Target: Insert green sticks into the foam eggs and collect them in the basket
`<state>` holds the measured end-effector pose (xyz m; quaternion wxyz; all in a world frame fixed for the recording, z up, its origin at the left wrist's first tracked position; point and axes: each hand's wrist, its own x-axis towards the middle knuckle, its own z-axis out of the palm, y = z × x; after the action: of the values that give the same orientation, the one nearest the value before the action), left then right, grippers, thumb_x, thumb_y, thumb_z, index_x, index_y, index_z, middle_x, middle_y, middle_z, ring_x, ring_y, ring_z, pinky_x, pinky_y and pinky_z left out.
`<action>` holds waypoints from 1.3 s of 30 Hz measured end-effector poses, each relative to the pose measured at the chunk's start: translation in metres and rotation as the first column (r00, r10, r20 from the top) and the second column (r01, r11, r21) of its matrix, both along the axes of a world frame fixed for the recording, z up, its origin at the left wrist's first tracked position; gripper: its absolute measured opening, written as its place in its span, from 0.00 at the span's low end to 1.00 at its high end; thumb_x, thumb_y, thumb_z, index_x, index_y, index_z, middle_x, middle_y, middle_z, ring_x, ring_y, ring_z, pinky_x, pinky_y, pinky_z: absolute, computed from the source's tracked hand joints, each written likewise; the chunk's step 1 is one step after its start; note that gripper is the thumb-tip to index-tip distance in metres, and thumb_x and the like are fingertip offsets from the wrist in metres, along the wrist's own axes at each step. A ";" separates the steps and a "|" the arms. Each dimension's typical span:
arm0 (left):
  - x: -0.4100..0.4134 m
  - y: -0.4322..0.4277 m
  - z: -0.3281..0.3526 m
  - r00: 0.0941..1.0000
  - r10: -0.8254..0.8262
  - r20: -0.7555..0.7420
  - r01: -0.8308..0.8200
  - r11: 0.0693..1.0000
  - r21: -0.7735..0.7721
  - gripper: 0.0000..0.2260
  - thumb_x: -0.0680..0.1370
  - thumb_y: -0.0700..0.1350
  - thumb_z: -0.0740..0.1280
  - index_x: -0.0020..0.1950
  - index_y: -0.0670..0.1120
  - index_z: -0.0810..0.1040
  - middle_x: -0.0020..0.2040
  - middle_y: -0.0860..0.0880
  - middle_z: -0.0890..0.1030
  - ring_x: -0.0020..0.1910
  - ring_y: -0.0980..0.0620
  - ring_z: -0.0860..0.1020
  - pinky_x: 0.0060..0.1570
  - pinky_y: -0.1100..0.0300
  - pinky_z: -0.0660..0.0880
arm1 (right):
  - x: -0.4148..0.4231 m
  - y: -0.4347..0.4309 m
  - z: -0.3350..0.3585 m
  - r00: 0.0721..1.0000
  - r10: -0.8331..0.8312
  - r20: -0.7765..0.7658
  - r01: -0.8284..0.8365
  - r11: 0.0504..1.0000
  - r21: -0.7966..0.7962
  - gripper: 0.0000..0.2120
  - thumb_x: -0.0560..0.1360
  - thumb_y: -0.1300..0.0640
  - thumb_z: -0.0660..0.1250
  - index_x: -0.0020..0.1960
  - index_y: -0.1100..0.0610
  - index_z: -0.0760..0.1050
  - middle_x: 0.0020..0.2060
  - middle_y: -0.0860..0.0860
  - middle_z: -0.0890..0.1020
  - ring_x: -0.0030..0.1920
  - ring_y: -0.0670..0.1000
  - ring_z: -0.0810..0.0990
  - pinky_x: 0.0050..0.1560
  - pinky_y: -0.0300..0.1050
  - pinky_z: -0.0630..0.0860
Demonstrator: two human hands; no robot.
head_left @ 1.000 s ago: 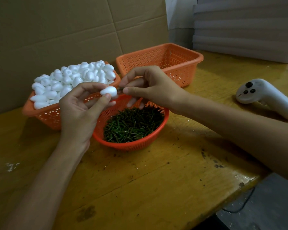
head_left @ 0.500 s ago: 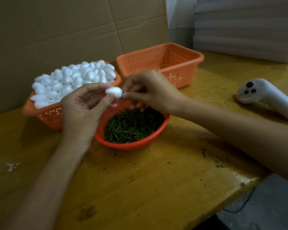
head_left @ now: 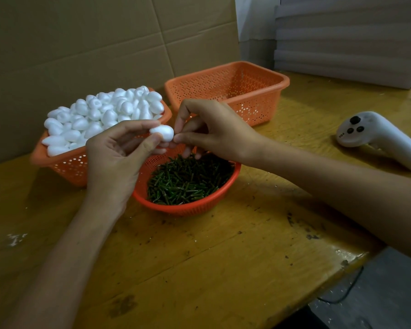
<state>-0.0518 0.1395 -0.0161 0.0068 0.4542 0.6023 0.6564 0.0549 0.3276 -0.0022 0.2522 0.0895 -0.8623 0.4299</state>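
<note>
Left hand (head_left: 114,157) holds foam egg (head_left: 163,132); right hand (head_left: 214,131) pinches it; controller (head_left: 375,134) print blurred.

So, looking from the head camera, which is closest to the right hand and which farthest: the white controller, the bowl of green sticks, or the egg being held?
1. Egg: at the fingertips of the right hand, held in the left hand.
2. Bowl of green sticks: just beneath the right hand.
3. White controller: far off to the right.
</note>
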 end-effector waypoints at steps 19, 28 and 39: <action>0.008 0.000 -0.001 0.997 0.032 -0.065 -0.034 0.999 -0.034 0.09 0.79 0.40 0.76 0.57 0.49 0.83 0.52 0.49 0.88 0.50 0.50 0.87 0.41 0.61 0.83 | 0.000 -0.001 0.004 0.985 -0.036 0.169 0.004 0.983 0.186 0.08 0.79 0.54 0.74 0.49 0.59 0.84 0.39 0.45 0.89 0.39 0.41 0.87 0.47 0.39 0.81; 0.002 0.001 -0.001 0.997 0.027 -0.065 -0.031 0.998 -0.056 0.07 0.79 0.44 0.76 0.56 0.53 0.86 0.51 0.48 0.88 0.44 0.49 0.87 0.37 0.61 0.81 | 0.002 -0.003 0.004 0.989 -0.025 0.147 -0.009 0.975 0.222 0.07 0.79 0.53 0.74 0.49 0.58 0.85 0.39 0.44 0.88 0.42 0.37 0.86 0.49 0.34 0.78; 0.006 0.002 -0.001 0.997 0.021 -0.077 -0.026 0.998 -0.055 0.13 0.80 0.40 0.73 0.65 0.48 0.83 0.55 0.50 0.88 0.45 0.48 0.87 0.38 0.60 0.82 | -0.001 0.000 0.001 0.989 0.032 0.147 -0.038 0.999 0.036 0.07 0.80 0.59 0.73 0.51 0.63 0.83 0.40 0.51 0.89 0.43 0.51 0.89 0.48 0.53 0.85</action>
<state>-0.0456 0.1413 -0.0175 -0.0113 0.4715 0.6254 0.6216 0.0542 0.3275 -0.0009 0.1789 0.0776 -0.8849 0.4230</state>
